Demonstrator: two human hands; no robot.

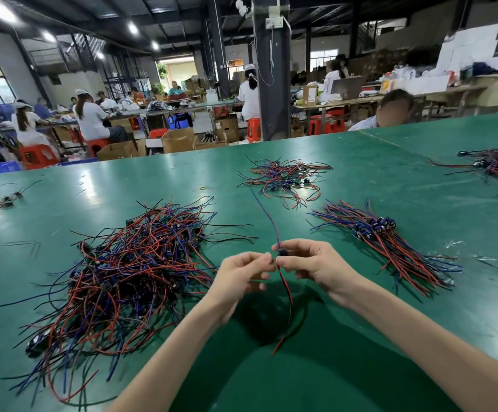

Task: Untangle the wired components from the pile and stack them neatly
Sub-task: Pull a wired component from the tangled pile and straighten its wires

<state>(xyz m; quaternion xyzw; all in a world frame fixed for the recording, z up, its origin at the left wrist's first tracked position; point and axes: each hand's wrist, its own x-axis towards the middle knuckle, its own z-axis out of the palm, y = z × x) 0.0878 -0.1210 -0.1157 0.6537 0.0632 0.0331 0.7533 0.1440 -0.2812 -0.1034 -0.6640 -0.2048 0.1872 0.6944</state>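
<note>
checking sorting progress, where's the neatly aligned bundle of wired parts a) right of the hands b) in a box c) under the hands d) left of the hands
a, the aligned bundle lies to the right of the right hand, while the tangled pile sits left of the left hand

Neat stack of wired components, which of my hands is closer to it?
Right. The right hand, gripping a wired component, is just left of the neat stack; the left hand is farther left, beyond the right one.
</note>
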